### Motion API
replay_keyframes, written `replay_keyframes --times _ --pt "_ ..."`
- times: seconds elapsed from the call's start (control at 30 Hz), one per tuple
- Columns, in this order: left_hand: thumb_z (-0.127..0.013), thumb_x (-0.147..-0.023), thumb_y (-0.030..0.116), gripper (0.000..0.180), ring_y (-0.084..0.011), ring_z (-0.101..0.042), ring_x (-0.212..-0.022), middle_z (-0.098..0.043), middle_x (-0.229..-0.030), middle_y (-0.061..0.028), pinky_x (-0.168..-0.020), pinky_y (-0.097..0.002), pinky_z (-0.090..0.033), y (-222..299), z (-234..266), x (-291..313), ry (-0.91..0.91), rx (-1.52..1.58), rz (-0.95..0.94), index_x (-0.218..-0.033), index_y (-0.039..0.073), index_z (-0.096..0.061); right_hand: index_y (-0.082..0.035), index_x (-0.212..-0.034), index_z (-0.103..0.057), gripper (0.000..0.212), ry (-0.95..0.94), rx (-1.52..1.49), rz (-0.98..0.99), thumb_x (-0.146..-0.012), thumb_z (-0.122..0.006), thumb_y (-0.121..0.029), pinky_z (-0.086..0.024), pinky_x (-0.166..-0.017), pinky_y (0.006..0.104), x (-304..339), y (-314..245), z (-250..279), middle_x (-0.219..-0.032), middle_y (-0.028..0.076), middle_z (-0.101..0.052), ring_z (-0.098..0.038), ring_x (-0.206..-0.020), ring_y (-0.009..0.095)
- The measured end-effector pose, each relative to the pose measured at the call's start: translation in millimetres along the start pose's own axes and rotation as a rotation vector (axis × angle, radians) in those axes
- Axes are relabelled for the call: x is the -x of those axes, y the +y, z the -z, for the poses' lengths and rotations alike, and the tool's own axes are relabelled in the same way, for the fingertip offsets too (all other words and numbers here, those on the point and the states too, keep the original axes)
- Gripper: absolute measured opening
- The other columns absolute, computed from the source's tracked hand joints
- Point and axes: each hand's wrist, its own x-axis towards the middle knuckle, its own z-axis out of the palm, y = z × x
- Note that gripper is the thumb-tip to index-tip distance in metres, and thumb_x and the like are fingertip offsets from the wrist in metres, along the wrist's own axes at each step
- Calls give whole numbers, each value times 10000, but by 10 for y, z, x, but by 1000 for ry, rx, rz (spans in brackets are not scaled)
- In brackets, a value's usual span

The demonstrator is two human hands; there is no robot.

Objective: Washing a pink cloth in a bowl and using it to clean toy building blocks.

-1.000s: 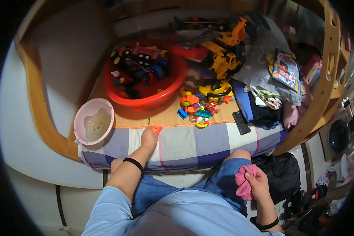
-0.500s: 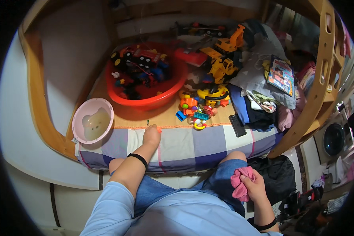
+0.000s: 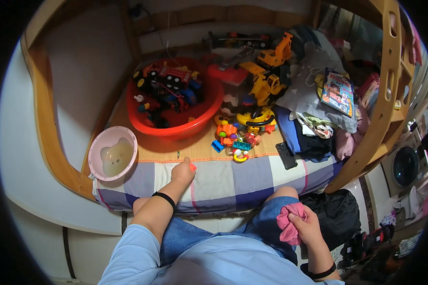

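Note:
My left hand (image 3: 181,173) is closed at the front edge of the bed, with a small orange-red piece (image 3: 192,167) showing at its fingers; most of that piece is hidden. Just beyond it on the tan mat (image 3: 159,153) lies a tiny dark stick-like thing (image 3: 178,154). My right hand (image 3: 308,227) grips a crumpled pink cloth (image 3: 290,223) above my right knee. To the left of my left hand stands a pink basin (image 3: 94,151) with cloudy water in it. A big red tub (image 3: 195,124) full of toy vehicles sits beyond.
Small colourful toys (image 3: 233,137) and yellow toy diggers (image 3: 266,88) lie right of the tub. Folded clothes (image 3: 314,140), a grey bag (image 3: 302,97), a picture book (image 3: 338,92) and a black phone (image 3: 286,156) are farther right. Wooden bed posts (image 3: 387,95) frame both sides.
The whole view has shifted slightly, so the bed appears a little lower. Both hands keep their holds, and the things on the bed stay in place.

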Motion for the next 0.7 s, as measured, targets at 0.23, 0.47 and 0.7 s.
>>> replay_keyframes --times 0.23,0.47,0.7 --pt "-633 -929 222 302 -438 -715 -939 -724 -951 -257 -820 -524 -557 -66 3 -12 52 48 23 -1104 -8 -545 27 -1171 -665 258 -18 18 21 -954 -721 -99 -544 -863 296 -12 114 76 -1064 74 -718 -678 -951 134" --pt "-659 -987 292 434 -378 -721 -799 -692 -1044 -241 -710 -449 -576 -4 672 430 408 233 -405 -1259 -27 -548 31 -1201 -650 266 -11 3 94 -959 -688 -74 -534 -905 306 -46 34 -62 -1099 81 -713 -675 -984 141" --pt "-335 -1118 501 595 -135 -625 -658 -661 -973 -102 -535 -221 -498 929 1563 1835 -298 1455 -192 -1313 -19 -549 43 -1236 -632 374 -206 54 688 -927 -715 -151 -519 -968 365 -37 -469 -714 -1234 208 -659 -653 -1130 287"
